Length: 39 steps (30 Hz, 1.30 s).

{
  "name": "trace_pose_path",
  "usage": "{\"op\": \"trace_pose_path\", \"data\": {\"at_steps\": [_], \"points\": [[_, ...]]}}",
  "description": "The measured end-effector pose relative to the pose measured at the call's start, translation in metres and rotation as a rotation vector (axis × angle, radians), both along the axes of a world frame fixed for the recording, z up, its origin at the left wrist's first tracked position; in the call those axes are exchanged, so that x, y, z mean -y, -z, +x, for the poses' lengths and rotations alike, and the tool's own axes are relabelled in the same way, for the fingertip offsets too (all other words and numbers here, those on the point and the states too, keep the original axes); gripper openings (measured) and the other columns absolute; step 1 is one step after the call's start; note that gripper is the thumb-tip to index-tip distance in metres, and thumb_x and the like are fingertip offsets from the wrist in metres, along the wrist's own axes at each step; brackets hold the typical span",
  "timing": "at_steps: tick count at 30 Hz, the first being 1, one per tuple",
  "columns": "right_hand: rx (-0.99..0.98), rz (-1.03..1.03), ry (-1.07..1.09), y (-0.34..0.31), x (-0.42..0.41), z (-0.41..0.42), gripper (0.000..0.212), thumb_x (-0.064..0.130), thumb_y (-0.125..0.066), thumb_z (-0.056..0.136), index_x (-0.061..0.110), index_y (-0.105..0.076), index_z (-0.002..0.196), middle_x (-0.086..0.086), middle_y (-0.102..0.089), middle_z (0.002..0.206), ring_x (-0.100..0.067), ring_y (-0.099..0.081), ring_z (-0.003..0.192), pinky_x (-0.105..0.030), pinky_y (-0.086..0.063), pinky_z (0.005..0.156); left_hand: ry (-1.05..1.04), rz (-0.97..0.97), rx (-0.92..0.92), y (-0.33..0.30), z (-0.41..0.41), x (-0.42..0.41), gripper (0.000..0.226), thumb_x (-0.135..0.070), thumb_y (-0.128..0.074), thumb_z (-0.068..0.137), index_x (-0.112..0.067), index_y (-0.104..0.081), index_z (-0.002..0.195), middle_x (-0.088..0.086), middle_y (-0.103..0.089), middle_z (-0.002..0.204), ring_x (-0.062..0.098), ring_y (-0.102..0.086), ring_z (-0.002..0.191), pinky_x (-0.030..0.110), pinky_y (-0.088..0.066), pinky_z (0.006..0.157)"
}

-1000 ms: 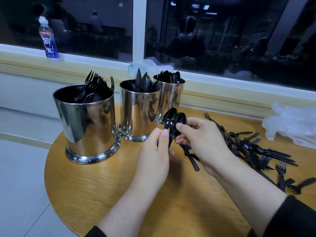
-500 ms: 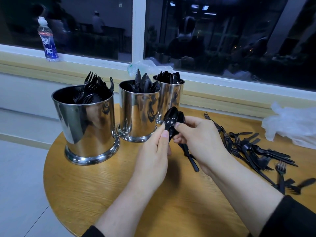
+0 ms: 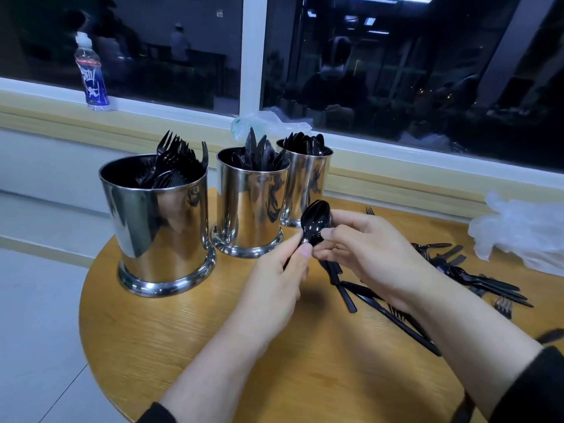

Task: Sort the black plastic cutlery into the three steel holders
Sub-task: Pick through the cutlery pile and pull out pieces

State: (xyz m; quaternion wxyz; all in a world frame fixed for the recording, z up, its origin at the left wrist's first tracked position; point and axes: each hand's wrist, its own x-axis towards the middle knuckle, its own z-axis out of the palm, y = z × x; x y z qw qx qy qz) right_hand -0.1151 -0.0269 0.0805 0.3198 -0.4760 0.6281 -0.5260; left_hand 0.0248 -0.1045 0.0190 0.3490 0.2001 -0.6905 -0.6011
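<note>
Since a moment ago, both my hands have drawn the spoons (image 3: 316, 222) into one tight stack, bowls nested and raised. My left hand (image 3: 279, 285) pinches the stack just below the bowls; my right hand (image 3: 370, 250) curls round it from 3 o'clock. I hold them above the table (image 3: 189, 337), just in front of the spoon holder (image 3: 305, 181) at 12 o'clock. Loose cutlery (image 3: 476, 279) lies at 3 o'clock.

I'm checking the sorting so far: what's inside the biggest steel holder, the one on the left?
Black plastic forks stand inside the large left steel holder, tines up above its rim. Their handles and the holder's bottom are hidden by its wall.
</note>
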Motion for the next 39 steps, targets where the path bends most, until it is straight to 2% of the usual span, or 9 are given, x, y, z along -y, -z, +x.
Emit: {"op": "trace_pose_path", "data": {"at_steps": [3, 5, 10, 14, 17, 23, 27, 31, 39], "points": [[-0.150, 0.020, 0.012, -0.004, 0.001, -0.001, 0.025, 0.033, -0.054, 0.104, 0.021, -0.075, 0.111, -0.009, -0.075, 0.099, -0.020, -0.072, 0.090, -0.039, -0.059, 0.091, 0.034, 0.129, -0.036, -0.005, 0.004, -0.001, 0.028, -0.039, -0.046, 0.108, -0.044, -0.066, 0.127, -0.001, -0.041, 0.076, 0.011, -0.030, 0.054, 0.026, -0.023, 0.047], [-0.261, 0.055, 0.018, -0.009, 0.004, -0.001, 0.024, 0.034, -0.052, 0.104, 0.019, -0.069, 0.110, -0.007, -0.075, 0.092, -0.021, -0.073, 0.081, -0.042, -0.061, 0.085, 0.049, 0.148, -0.048, -0.007, 0.005, 0.000, 0.025, -0.037, -0.049, 0.107, -0.047, -0.069, 0.118, 0.000, -0.042, 0.076, 0.012, -0.029, 0.055, 0.029, -0.021, 0.049], [-0.477, 0.153, -0.015, -0.016, 0.018, -0.001, 0.020, 0.037, -0.043, 0.106, 0.019, -0.053, 0.109, -0.008, -0.065, 0.076, -0.017, -0.065, 0.060, -0.031, -0.058, 0.062, 0.049, 0.150, -0.057, -0.007, 0.004, 0.002, 0.024, -0.038, -0.053, 0.105, -0.030, -0.076, 0.104, 0.000, -0.050, 0.076, 0.012, -0.032, 0.054, 0.029, -0.024, 0.050], [-0.495, 0.132, -0.018, -0.020, 0.028, -0.005, 0.015, 0.033, -0.044, 0.106, 0.032, -0.050, 0.121, -0.003, -0.063, 0.073, -0.014, -0.061, 0.060, -0.033, -0.056, 0.062, -0.022, 0.222, -0.108, -0.011, 0.005, 0.010, 0.020, -0.035, -0.060, 0.102, -0.036, -0.080, 0.099, -0.003, -0.060, 0.076, 0.015, -0.034, 0.055, 0.028, -0.025, 0.051], [-0.562, 0.112, -0.022, -0.023, 0.038, -0.006, 0.009, 0.034, -0.044, 0.106, 0.036, -0.050, 0.113, -0.002, -0.064, 0.069, -0.017, -0.061, 0.059, -0.041, -0.056, 0.066, -0.058, 0.238, -0.109, -0.014, 0.005, 0.016, 0.021, -0.036, -0.065, 0.099, -0.026, -0.080, 0.090, -0.004, -0.061, 0.074, 0.016, -0.037, 0.055, 0.027, -0.027, 0.050], [-0.608, 0.026, 0.068, -0.039, 0.055, -0.013, 0.006, 0.031, -0.046, 0.106, 0.032, -0.052, 0.107, -0.004, -0.064, 0.073, -0.024, -0.065, 0.065, -0.046, -0.057, 0.070, -0.197, 0.242, -0.145, -0.021, -0.005, 0.026, 0.011, -0.031, -0.070, 0.095, -0.024, -0.079, 0.096, -0.001, -0.072, 0.079, 0.014, -0.053, 0.058, 0.027, -0.043, 0.050], [-0.707, -0.053, 0.210, -0.065, 0.063, -0.028, 0.005, 0.029, -0.046, 0.106, 0.029, -0.050, 0.108, -0.005, -0.064, 0.076, -0.017, -0.061, 0.065, -0.037, -0.053, 0.065, -0.246, 0.272, -0.156, -0.024, -0.011, 0.038, 0.012, -0.031, -0.068, 0.098, -0.033, -0.074, 0.108, -0.012, -0.076, 0.097, 0.009, -0.073, 0.082, 0.029, -0.062, 0.071], [-0.753, -0.139, 0.331, -0.090, 0.067, -0.054, 0.003, 0.030, -0.045, 0.106, 0.031, -0.048, 0.106, -0.003, -0.064, 0.078, -0.023, -0.062, 0.070, -0.043, -0.053, 0.067, -0.251, 0.195, -0.117, -0.031, -0.013, 0.046, 0.015, -0.032, -0.059, 0.102, -0.042, -0.068, 0.110, -0.019, -0.074, 0.102, -0.006, -0.069, 0.092, 0.025, -0.060, 0.082], [-0.830, -0.165, 0.450, -0.116, 0.095, -0.094, 0.006, 0.029, -0.041, 0.107, 0.028, -0.045, 0.112, -0.002, -0.061, 0.080, -0.030, -0.060, 0.077, -0.038, -0.045, 0.062, -0.281, -0.017, 0.029, -0.063, -0.050, 0.061, 0.018, -0.033, -0.054, 0.104, -0.035, -0.071, 0.097, -0.017, -0.074, 0.085, 0.001, -0.070, 0.076, 0.041, -0.062, 0.083]]}}
